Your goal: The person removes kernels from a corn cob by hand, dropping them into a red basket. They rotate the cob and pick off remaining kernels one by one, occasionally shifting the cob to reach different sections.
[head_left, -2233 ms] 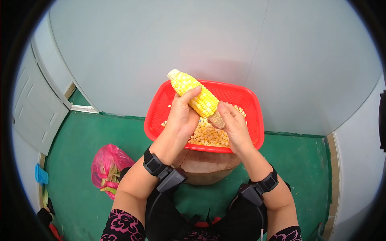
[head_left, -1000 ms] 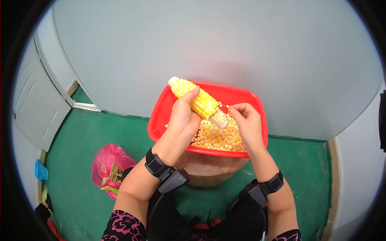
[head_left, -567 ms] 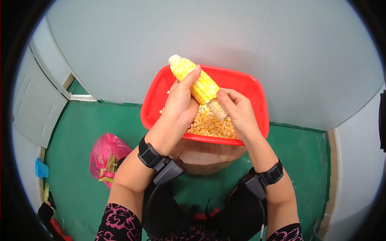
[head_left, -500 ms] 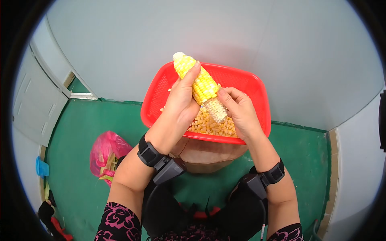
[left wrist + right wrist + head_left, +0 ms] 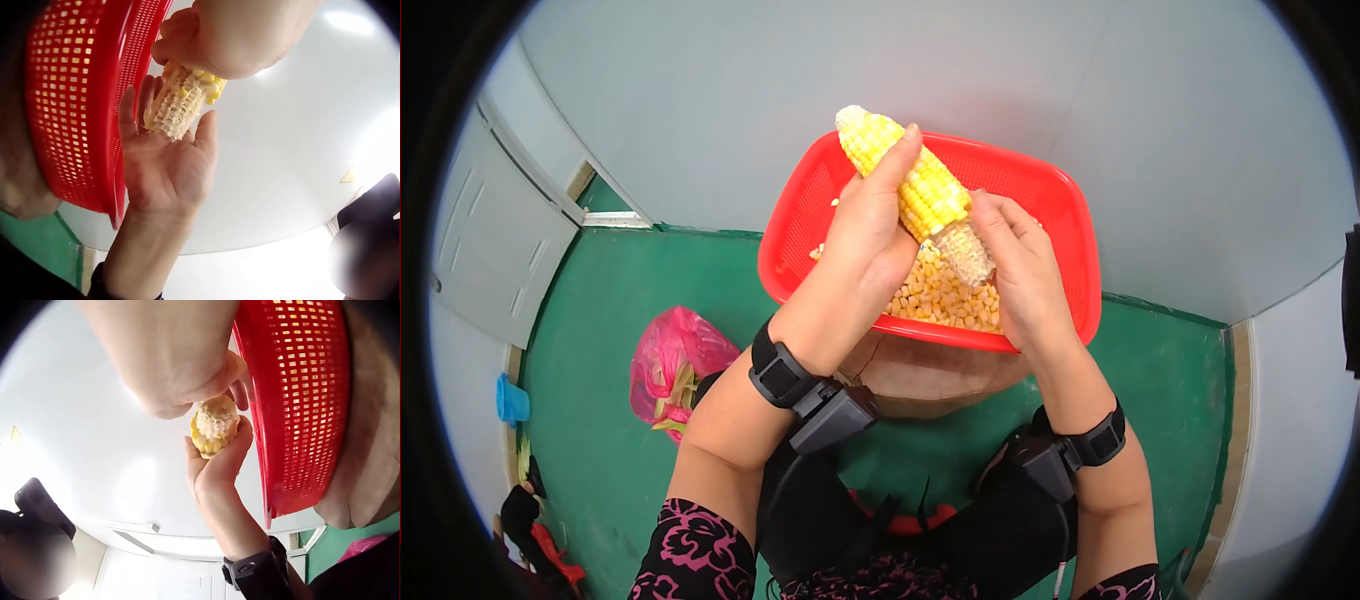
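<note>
An ear of corn slants over the red basket, its lower end a bare cob stripped of kernels. My left hand grips the yellow upper part, thumb laid along the top. At the edge between kernels and bare cob, the thumb of my right hand presses, with fingers behind the cob. The left wrist view shows the bare cob between the right hand's thumb and fingers. Loose kernels lie in the basket below both hands.
The basket stands on a round wooden block against a grey wall. To the left, a pink plastic bag with husks lies on the green floor. A blue container is at the far left.
A second ago my right hand was off the cob with kernels at its fingertips; now it is back on the corn. The left grip stays, and basket and hands appear higher in view.
</note>
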